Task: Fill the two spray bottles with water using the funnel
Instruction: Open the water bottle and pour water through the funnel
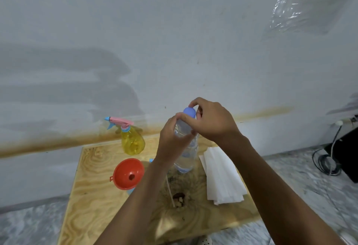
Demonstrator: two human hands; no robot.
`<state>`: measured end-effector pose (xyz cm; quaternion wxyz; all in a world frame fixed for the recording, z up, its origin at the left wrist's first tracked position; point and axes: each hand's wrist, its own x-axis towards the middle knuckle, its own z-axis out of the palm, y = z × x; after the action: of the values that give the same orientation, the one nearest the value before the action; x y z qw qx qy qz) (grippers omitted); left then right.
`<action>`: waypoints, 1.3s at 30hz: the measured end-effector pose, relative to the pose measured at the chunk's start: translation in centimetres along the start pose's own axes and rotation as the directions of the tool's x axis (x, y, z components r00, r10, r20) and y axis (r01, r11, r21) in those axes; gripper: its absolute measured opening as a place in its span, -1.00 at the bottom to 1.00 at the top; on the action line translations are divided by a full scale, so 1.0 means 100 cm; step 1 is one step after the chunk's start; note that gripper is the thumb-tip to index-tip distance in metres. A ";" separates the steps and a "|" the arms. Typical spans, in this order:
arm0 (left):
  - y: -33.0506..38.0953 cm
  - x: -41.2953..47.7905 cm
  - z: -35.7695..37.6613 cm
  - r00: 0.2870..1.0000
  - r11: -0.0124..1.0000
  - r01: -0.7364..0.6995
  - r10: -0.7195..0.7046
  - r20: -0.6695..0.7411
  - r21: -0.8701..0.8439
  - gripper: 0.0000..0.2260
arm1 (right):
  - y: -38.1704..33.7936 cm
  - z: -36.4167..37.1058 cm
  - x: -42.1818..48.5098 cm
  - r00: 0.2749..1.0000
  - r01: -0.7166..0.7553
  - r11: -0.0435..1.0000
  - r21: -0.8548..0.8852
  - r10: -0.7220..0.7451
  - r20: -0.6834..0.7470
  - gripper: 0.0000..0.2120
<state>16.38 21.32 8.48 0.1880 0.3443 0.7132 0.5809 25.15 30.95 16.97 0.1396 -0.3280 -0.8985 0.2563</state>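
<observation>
Both hands work on the cap of a water bottle above the wooden table.

The left hand (171, 138) grips the water bottle (186, 148) at its neck; the right hand (210, 120) pinches the blue cap (189, 112). Squeezing the soft bottle while the cap loosens could spill water onto the table (93, 186) and the white paper (222, 177). The funnel (128, 174) sits in a second bottle, mostly hidden; the yellow spray bottle (132, 140) stands behind, its water level unclear.

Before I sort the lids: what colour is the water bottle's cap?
Light blue, verging on lavender; the cap shows in the head view.
</observation>
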 end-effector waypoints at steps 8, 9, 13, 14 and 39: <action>-0.003 -0.001 0.000 1.000 1.000 0.001 -0.001 0.001 -0.022 -0.59 | -0.001 -0.003 0.011 0.986 0.158 0.969 -0.188 -0.146 0.077 -0.69; -0.004 -0.001 0.000 1.000 1.000 0.008 -0.008 0.000 -0.024 -0.61 | 0.000 -0.004 0.010 0.981 0.188 0.960 -0.206 -0.172 0.093 -0.70; -0.005 -0.001 0.001 0.998 0.997 0.063 -0.063 0.002 -0.038 -0.49 | 0.007 -0.017 0.013 0.939 0.315 0.933 -0.174 -0.279 0.202 -0.72; -0.005 -0.001 0.002 0.997 0.996 0.074 -0.074 -0.002 -0.041 -0.43 | 0.008 -0.021 0.015 0.918 0.356 0.920 -0.164 -0.311 0.245 -0.70; 0.000 -0.003 0.003 0.998 0.993 0.060 -0.060 -0.002 -0.104 -0.68 | 0.004 -0.021 0.016 0.965 0.254 0.933 -0.255 -0.228 0.127 -0.48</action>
<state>16.73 21.32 8.39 0.2212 0.3112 0.6927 0.6119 25.03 33.03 18.66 0.0812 -0.2186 -0.9639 0.1282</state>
